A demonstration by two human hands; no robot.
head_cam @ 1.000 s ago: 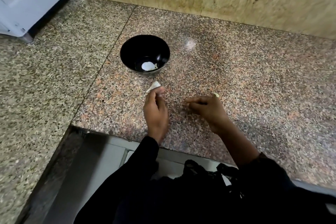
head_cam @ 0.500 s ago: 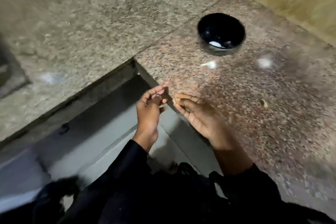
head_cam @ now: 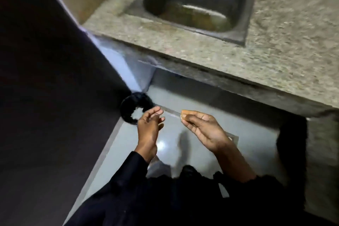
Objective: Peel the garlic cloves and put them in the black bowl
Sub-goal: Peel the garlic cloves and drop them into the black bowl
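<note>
My hands hang over the grey floor, below the counter's edge. My right hand [head_cam: 203,130] pinches a small tan scrap [head_cam: 185,112] between thumb and fingertips; it looks like garlic skin. My left hand [head_cam: 148,130] is beside it, a little apart, with its fingers loosely spread and nothing in them. The black bowl and the garlic cloves are out of view. The picture is blurred by motion.
A steel sink [head_cam: 236,37] is set into the speckled stone counter [head_cam: 284,51] ahead. On the floor at the left corner sits a round black container [head_cam: 128,108], just beyond my left hand. A dark panel [head_cam: 55,97] fills the left side.
The view swung left from the bowl and counter to the sink and floor. Both hands left the counter and now hover over the floor, the right still pinching a scrap.
</note>
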